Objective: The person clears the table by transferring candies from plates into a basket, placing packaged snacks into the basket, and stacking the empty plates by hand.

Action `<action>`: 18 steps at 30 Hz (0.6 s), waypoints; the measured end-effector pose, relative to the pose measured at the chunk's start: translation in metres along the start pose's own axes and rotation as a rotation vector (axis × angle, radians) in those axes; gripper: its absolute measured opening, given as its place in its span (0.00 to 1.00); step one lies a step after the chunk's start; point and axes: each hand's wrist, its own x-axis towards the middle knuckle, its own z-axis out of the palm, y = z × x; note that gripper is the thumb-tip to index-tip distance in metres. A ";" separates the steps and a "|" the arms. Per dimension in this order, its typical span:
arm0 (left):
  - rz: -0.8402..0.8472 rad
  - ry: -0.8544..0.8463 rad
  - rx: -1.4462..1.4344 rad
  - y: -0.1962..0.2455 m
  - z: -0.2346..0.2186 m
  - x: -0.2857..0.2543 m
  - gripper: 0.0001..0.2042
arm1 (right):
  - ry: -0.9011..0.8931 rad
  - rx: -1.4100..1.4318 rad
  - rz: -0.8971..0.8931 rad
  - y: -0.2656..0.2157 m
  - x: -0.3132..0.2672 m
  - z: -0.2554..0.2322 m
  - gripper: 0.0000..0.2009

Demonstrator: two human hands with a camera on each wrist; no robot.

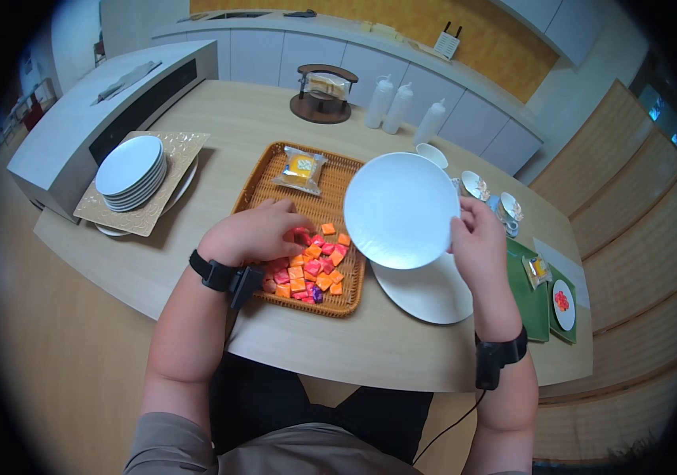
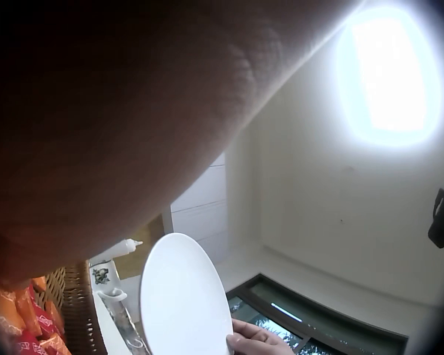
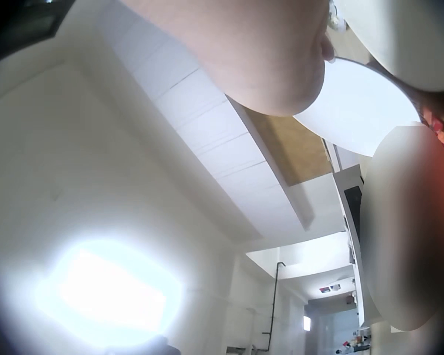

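My right grip point(image 1: 477, 237) clamped the white plate point(image 1: 400, 207) by its rim, tilted above the basket's point(image 1: 275, 178) right edge. My left grip point(image 1: 263, 229) curled over the candies point(image 1: 315, 269) at the basket's near end; whether it pinched one, I couldn't tell.

White plate point(image 1: 400, 209), orange-pink candies point(image 1: 312, 267)

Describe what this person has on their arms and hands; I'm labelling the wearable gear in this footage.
Both forearms are bare, with no gloves or rings visible. The left hand has a black wrist strap with a small black camera block; the right hand has a similar black strap, with a thin black cable trailing down. Short grey-brown sleeves show at the shoulders.
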 end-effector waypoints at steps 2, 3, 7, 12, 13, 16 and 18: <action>0.041 -0.174 -0.063 -0.007 -0.001 0.004 0.22 | 0.010 0.040 0.073 0.012 -0.006 -0.022 0.14; 0.028 -0.210 -0.068 -0.007 -0.002 0.005 0.23 | 0.004 0.141 0.135 0.032 -0.008 -0.037 0.14; 0.015 -0.267 -0.109 -0.006 -0.008 -0.002 0.24 | 0.069 0.146 0.350 0.110 -0.021 -0.117 0.13; -0.023 -0.270 -0.075 0.005 -0.016 -0.005 0.23 | 0.228 0.132 0.617 0.190 -0.060 -0.213 0.13; -0.051 -0.245 -0.094 0.009 -0.018 -0.005 0.23 | 0.277 0.107 0.686 0.198 -0.069 -0.222 0.13; 0.069 -0.081 -0.022 0.013 -0.012 -0.010 0.23 | 0.231 0.112 0.718 0.199 -0.090 -0.232 0.14; 0.138 0.132 0.015 0.020 -0.008 -0.005 0.20 | 0.196 0.183 0.623 0.178 -0.095 -0.214 0.14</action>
